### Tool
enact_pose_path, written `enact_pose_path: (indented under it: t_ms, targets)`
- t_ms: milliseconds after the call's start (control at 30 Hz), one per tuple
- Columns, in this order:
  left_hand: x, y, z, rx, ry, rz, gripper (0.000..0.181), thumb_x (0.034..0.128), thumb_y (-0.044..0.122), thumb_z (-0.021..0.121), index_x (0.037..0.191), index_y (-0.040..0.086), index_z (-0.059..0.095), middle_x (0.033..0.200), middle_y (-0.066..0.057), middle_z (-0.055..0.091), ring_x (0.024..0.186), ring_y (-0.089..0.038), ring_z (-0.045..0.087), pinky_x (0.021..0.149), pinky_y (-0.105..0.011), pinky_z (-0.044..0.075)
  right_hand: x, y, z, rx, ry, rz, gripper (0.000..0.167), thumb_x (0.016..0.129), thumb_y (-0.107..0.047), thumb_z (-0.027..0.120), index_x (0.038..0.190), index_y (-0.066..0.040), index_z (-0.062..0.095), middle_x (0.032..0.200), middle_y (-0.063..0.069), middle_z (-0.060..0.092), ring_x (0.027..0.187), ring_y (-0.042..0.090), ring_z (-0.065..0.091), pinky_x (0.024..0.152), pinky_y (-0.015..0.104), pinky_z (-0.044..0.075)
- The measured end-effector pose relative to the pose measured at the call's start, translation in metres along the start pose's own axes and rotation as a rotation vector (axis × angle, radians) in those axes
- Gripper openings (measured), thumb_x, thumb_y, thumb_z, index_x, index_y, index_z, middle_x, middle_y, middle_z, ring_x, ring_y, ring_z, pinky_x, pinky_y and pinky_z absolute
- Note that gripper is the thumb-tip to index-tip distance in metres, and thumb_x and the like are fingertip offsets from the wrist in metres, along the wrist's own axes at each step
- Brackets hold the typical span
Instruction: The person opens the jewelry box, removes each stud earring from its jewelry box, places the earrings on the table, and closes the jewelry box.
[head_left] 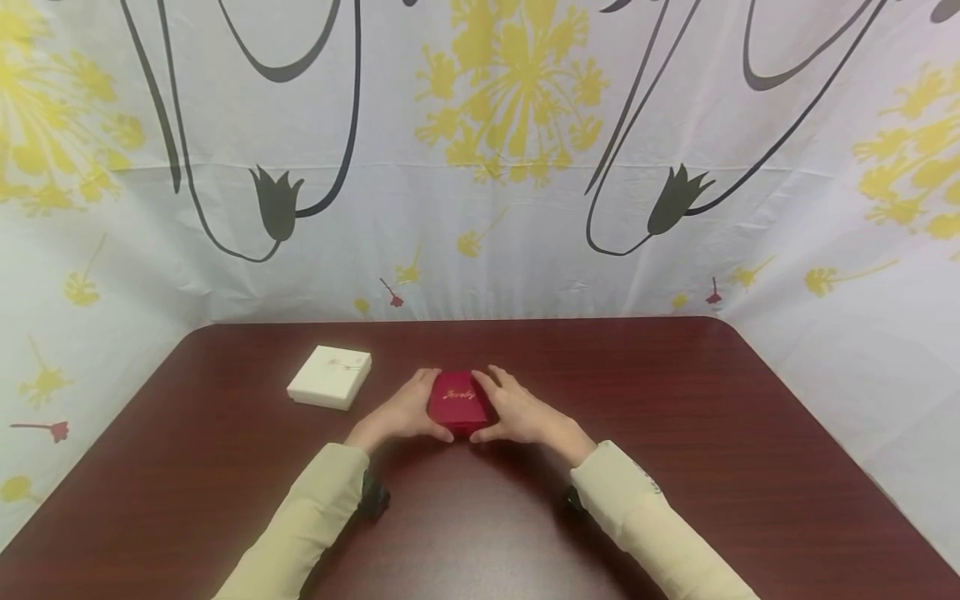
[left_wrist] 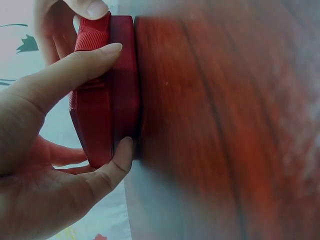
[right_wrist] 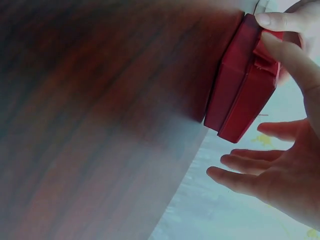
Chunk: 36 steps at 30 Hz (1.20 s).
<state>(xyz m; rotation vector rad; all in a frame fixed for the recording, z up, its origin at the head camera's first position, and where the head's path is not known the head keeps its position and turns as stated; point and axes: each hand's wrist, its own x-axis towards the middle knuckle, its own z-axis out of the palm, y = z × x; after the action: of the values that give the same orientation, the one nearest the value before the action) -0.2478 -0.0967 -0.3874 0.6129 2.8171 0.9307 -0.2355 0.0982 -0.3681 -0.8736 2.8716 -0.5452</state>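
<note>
A red box (head_left: 457, 400) with gold "Jewelry" lettering lies on the table, between the two hands. My left hand (head_left: 408, 410) grips its left side; in the left wrist view the thumb lies by the ribbon bow on the box (left_wrist: 122, 85) and another finger bends against the lower edge. My right hand (head_left: 521, 414) is at the right side. The right wrist view shows its thumb touching the box (right_wrist: 237, 90) beside the bow, while the other fingers of this hand (right_wrist: 285, 175) are spread away from the box. The lid looks closed.
A white box (head_left: 330, 377) with a small print on its lid sits on the dark red table (head_left: 675, 433), left of the red box. Behind the table's far edge hangs a white curtain (head_left: 450, 200) with yellow and grey flowers.
</note>
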Motion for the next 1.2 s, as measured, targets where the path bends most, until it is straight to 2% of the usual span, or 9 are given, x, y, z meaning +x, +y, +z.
enact_pose_path:
  t_ms: [267, 467, 633, 933, 1200]
  targets:
    - [-0.006, 0.007, 0.004, -0.003, -0.023, 0.044, 0.091, 0.057, 0.023, 0.083, 0.128, -0.004, 0.033, 0.124, -0.017, 0.04, 0.108, -0.028, 0.043, 0.091, -0.041, 0.041, -0.006, 0.003, -0.001, -0.02, -0.071, -0.028, 0.091, 0.065, -0.035, 0.077, 0.136, -0.002, 0.03, 0.14, 0.023, 0.024, 0.125, 0.036, 0.028, 0.096, 0.048, 0.034]
    - [-0.009, 0.011, 0.006, -0.002, -0.048, 0.069, 0.093, 0.0564, 0.026, 0.083, 0.128, -0.005, 0.032, 0.123, -0.017, 0.039, 0.107, -0.028, 0.043, 0.089, -0.04, 0.042, -0.012, 0.002, -0.002, -0.03, -0.104, 0.006, 0.088, 0.067, -0.034, 0.075, 0.137, -0.005, 0.031, 0.137, 0.02, 0.027, 0.115, 0.036, 0.04, 0.09, 0.047, 0.04]
    - [-0.013, 0.016, 0.008, 0.011, -0.081, 0.072, 0.096, 0.0563, 0.027, 0.083, 0.13, -0.005, 0.031, 0.123, -0.017, 0.038, 0.107, -0.027, 0.043, 0.089, -0.039, 0.042, -0.019, 0.002, -0.003, -0.036, -0.102, 0.004, 0.087, 0.067, -0.034, 0.076, 0.136, -0.005, 0.032, 0.133, 0.02, 0.03, 0.107, 0.034, 0.046, 0.086, 0.046, 0.043]
    - [-0.02, 0.022, 0.007, 0.014, -0.118, 0.106, 0.1, 0.0565, 0.025, 0.083, 0.132, -0.01, 0.027, 0.126, -0.021, 0.037, 0.113, -0.03, 0.041, 0.095, -0.041, 0.037, -0.031, 0.002, -0.003, -0.024, -0.089, -0.001, 0.087, 0.065, -0.036, 0.077, 0.134, -0.005, 0.035, 0.13, 0.019, 0.033, 0.103, 0.033, 0.048, 0.085, 0.045, 0.044]
    - [-0.023, 0.024, 0.007, 0.001, -0.15, 0.126, 0.1, 0.0572, 0.023, 0.083, 0.133, -0.008, 0.026, 0.128, -0.02, 0.037, 0.117, -0.03, 0.039, 0.097, -0.041, 0.034, -0.04, 0.003, -0.006, -0.02, -0.099, -0.017, 0.089, 0.062, -0.035, 0.079, 0.134, -0.005, 0.036, 0.13, 0.016, 0.034, 0.102, 0.03, 0.048, 0.084, 0.045, 0.045]
